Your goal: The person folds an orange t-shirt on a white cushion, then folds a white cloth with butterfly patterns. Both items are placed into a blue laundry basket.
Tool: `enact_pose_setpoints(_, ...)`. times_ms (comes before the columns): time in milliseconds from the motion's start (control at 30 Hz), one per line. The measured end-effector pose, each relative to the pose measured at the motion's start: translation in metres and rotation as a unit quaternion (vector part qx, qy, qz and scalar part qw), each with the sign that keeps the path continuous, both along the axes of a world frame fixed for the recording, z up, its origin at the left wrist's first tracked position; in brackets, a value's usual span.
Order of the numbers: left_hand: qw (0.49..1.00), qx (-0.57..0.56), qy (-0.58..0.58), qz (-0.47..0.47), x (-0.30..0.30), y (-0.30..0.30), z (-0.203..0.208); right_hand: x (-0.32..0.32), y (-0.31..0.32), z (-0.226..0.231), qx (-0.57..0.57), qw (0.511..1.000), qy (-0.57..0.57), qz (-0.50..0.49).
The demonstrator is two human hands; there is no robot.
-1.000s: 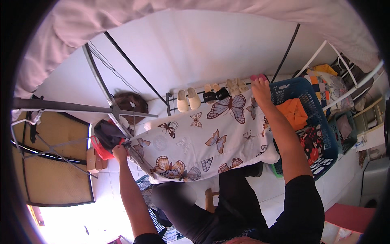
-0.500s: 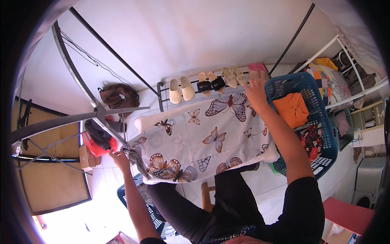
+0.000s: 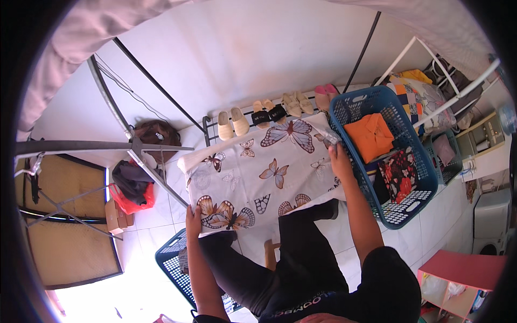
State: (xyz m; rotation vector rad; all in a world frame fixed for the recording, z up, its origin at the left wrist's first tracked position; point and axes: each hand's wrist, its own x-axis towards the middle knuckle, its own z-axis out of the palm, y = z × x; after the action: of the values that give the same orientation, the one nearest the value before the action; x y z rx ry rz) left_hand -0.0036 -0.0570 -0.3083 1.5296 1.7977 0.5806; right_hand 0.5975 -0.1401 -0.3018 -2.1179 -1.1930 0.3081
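Observation:
A white cloth printed with butterflies lies spread over a long padded surface in front of my knees. My left hand is at its near left corner, fingers closed on the edge. My right hand is at the right end beside the large blue basket, its fingers closed on the cloth's border. A small greyish bunched fold shows just past those fingertips; I cannot tell whether it is part of the same cloth.
The blue basket holds an orange garment and a red-flowered dark one. Another blue basket stands by my left leg. A rack with several pairs of shoes runs behind. Metal frame poles slant down at the left.
My left hand has moved from the grey bunched cloth at the left end to the near left corner; that bunch no longer shows there. My right hand has drawn back toward me along the right end.

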Motion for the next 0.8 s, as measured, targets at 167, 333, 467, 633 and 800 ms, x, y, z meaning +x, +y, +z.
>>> enact_pose_setpoints(167, 0.999, -0.017, -0.008, -0.043, 0.016, 0.012, 0.009, 0.033, 0.026, -0.008, -0.133, 0.989, -0.01, -0.068)
enact_pose_setpoints(333, 0.999, -0.008, -0.036, -0.009, -0.005, 0.013, 0.0, 0.015, 0.05, 0.005, -0.168, 0.983, 0.056, -0.05)
enact_pose_setpoints(467, 0.998, -0.005, -0.062, -0.002, -0.002, 0.011, -0.004, 0.025, 0.047, 0.004, -0.193, 0.978, 0.052, -0.051)
enact_pose_setpoints(633, 0.997, 0.003, -0.077, -0.027, -0.013, 0.013, -0.009, 0.026, 0.041, 0.008, -0.211, 0.973, 0.072, -0.065)
enact_pose_setpoints(800, 0.99, 0.118, -0.062, 0.052, -0.014, 0.024, 0.008, -0.011, 0.036, 0.036, -0.191, 0.98, -0.05, -0.009)
